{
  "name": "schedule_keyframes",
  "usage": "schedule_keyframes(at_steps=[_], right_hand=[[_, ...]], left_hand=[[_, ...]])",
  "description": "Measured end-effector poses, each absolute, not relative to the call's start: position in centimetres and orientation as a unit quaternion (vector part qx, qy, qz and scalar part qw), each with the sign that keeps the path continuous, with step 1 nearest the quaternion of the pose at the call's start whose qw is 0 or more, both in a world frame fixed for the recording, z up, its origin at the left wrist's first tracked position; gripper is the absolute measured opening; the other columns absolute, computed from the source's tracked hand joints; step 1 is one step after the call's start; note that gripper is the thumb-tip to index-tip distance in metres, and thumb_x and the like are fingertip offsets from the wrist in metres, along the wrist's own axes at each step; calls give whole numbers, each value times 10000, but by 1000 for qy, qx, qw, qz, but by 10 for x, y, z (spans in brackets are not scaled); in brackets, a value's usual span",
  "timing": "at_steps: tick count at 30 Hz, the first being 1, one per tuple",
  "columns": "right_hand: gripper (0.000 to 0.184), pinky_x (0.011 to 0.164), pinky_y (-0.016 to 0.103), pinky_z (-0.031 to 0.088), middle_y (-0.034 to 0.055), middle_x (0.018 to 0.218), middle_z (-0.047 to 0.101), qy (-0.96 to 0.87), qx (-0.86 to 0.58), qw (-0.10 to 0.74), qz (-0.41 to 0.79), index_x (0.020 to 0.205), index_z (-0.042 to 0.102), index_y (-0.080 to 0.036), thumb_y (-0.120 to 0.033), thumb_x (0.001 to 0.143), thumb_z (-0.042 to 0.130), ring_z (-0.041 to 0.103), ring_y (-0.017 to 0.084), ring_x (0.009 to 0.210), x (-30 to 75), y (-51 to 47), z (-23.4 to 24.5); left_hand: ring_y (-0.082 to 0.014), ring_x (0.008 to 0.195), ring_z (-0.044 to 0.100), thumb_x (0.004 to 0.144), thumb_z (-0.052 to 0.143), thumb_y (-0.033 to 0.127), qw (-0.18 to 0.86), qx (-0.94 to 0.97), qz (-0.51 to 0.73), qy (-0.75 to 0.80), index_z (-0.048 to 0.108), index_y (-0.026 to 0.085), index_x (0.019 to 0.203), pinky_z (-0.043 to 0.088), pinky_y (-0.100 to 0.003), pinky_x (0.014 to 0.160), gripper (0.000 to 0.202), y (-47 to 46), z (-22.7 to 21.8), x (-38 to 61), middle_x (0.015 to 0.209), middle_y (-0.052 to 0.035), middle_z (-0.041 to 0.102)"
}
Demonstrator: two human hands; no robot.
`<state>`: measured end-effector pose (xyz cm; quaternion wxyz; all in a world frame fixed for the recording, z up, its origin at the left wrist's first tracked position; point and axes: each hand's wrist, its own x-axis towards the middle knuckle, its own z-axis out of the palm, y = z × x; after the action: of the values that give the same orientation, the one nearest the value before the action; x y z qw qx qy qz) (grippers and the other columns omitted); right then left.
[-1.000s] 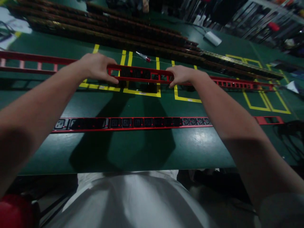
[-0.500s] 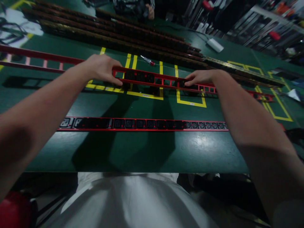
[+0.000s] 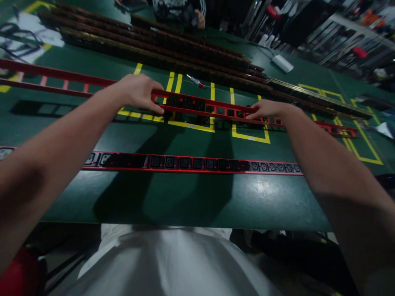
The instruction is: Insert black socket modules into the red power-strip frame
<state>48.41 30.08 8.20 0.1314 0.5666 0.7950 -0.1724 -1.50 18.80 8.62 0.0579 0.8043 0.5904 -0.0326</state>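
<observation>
My left hand (image 3: 140,92) is closed around a long red slotted metal frame (image 3: 105,82), thumb on the near edge and fingers over the far one. To the right, my right hand (image 3: 268,109) grips the same frame with thumb and fingers. The frame is held above the table, casting a shadow. Black socket blocks (image 3: 188,102) sit in its openings between my hands. Nearer to me, a red power strip (image 3: 197,163) with a row of black sockets lies along the table, its left part hidden behind my left forearm.
The green table (image 3: 185,201) bears yellow tape outlines (image 3: 251,139). Long dark strips (image 3: 154,45) are stacked across the back. A screwdriver (image 3: 196,81) lies in front of them, and a white box (image 3: 282,63) with a cable lies behind. Another person's hand (image 3: 200,19) shows at the far edge.
The view has shifted slightly, so most things appear a little right and lower. Both hands keep hold of the red frame; my right hand sits slightly farther right.
</observation>
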Motion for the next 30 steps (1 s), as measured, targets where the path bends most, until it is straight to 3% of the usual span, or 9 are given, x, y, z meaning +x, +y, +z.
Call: schedule_keyframes(at_steps=[5,8,12,15,20,22,25,27,30], right_hand=[[649,767,407,522,47,875,773,787,559,151,-210,996,813,-285,-845,689,696,695,310,896,479,294,79],[642,746,411,513,41,820,742,791,558,142,-210,934,801,-288,-867,687,671,674,295,848,486,289,83],[569,727,423,507,40,756,681,788,565,150,-193,834,768,-257,-808,733,669,644,273,795,493,284,85],[473,790,446,530,63,825,718,804,546,148,-182,888,776,-243,-694,787,676,669,300,863,473,272,94],[420,1075,486,473,103,1332,697,894,434,-96,-49,1271,699,-238,-433,952,507,603,327,1269,352,237,115],[433,1085,496,462,58,1379,669,896,403,-186,10,1304,666,-285,-436,1009,388,583,307,1306,291,227,112],[455,1007,464,490,-15,1322,713,900,404,-164,6,1255,671,-428,-539,1043,284,586,297,1268,225,224,95],[514,944,455,500,3,1175,759,902,415,-116,-9,1162,712,-409,-602,1046,251,611,309,1194,206,229,83],[629,918,426,498,37,1193,747,898,433,-64,-41,1085,726,-322,-664,1056,199,625,283,1082,202,240,77]], left_hand=[[-300,1013,675,760,641,755,65,806,-43,586,700,232,1324,456,-405,959,772,183,85,-13,1017,-80,742],[-331,1097,664,765,613,762,55,811,-38,582,674,231,1367,449,-422,999,805,172,85,-12,1097,-107,749],[-343,1163,650,761,588,771,40,820,-18,570,683,265,1333,453,-409,1003,770,161,83,-11,1123,-97,751],[-337,1097,672,772,571,755,61,824,-41,562,697,226,1300,466,-407,969,758,160,76,-12,1100,-118,750],[-305,1016,682,748,611,766,103,806,-66,580,719,185,1245,465,-399,940,772,166,67,-13,1018,-109,745],[-304,1013,680,730,631,793,94,799,-78,588,729,151,1208,464,-392,919,806,173,67,-13,984,-108,739],[-304,1020,682,712,633,846,67,807,-73,582,740,127,1192,457,-373,893,871,186,72,-12,941,-98,728],[-278,1004,681,716,634,845,67,811,-65,578,745,143,1208,452,-351,875,864,194,75,-12,940,-83,735],[-266,1009,675,723,626,838,77,803,-61,587,753,183,1251,451,-362,870,851,204,80,-11,988,-76,766]])
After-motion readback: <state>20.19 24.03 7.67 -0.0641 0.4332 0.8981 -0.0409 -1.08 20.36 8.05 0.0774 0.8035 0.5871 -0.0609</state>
